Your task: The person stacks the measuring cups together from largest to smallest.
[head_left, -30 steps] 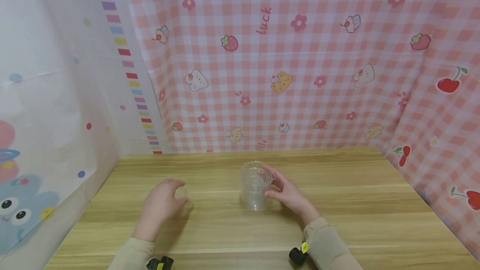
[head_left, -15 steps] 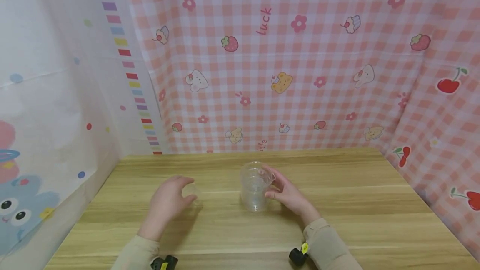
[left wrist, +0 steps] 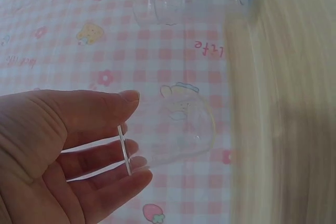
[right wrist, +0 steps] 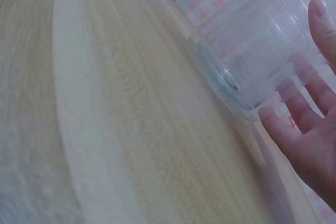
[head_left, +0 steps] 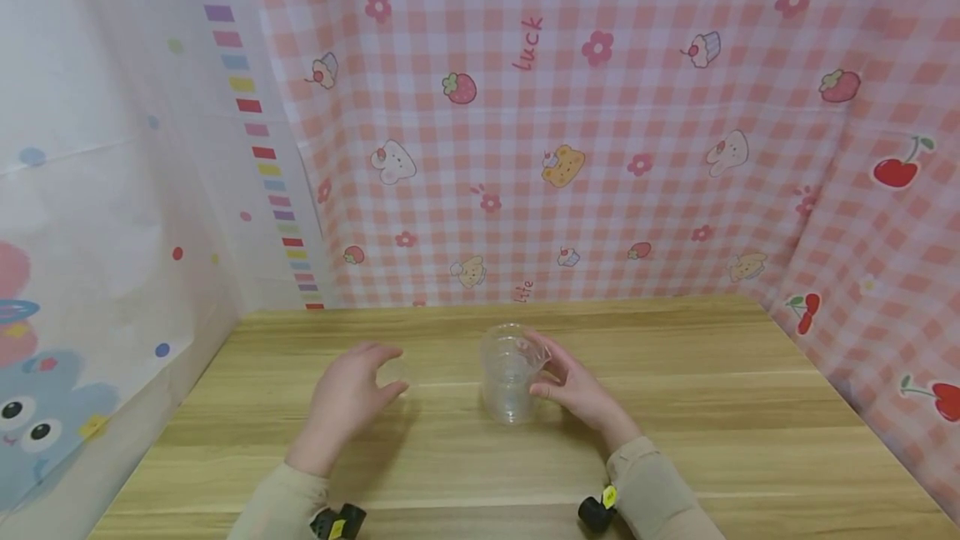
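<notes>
My left hand [head_left: 351, 394] pinches a small clear cup [head_left: 393, 372] between thumb and fingers, above the left half of the table. In the left wrist view the see-through cup [left wrist: 181, 129] lies sideways across the picture, one thin edge close to the fingertips and its rounded end pointing away. To its right, a larger clear beaker [head_left: 506, 382] with a pouring lip stands upright on the table. My right hand [head_left: 577, 390] holds the beaker from its right side. In the right wrist view thumb and fingers lie against the wall of the beaker [right wrist: 252, 51].
Both things are over a wood-grain table [head_left: 712, 432]. A pink checked cloth [head_left: 637, 107] hangs behind it and on the right; a white printed cloth [head_left: 112, 207] hangs at the left. Black wrist cameras sit at both sleeves.
My left hand has moved to the right and slightly toward the back with the small cup, nearer the beaker. The right hand and the beaker have stayed in place.
</notes>
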A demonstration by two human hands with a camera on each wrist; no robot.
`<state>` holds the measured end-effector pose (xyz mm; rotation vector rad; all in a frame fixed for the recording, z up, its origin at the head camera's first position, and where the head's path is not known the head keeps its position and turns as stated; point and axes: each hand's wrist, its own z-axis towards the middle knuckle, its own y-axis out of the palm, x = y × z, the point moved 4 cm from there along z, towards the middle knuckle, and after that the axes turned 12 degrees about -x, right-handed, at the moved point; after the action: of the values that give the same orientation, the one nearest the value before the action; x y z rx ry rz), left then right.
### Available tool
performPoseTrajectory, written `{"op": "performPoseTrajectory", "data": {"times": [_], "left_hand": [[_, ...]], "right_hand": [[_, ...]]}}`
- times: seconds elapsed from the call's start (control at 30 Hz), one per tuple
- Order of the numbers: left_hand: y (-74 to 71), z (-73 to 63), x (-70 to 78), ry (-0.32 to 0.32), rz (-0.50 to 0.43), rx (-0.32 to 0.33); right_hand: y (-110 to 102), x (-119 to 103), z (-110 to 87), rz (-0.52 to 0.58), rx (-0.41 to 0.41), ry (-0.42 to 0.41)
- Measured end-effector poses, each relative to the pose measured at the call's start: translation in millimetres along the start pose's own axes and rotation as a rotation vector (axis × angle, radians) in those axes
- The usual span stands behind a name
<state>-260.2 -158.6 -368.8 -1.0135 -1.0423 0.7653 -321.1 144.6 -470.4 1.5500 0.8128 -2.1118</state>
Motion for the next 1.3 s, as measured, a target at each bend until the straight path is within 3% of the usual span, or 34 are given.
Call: {"op": "performPoseTrajectory", "data": {"times": [0.83,1.3], "left_hand": [[-13.1,9.6,30.1,0.092,-0.002,0.083],[-26.7,19.7,48.9,0.142,-0.009,0.075]], "right_hand": [[0,2,-0.3,0.001,0.001,-0.008],[0,1,-0.5,-0.008,-0.003,-0.013]]}}
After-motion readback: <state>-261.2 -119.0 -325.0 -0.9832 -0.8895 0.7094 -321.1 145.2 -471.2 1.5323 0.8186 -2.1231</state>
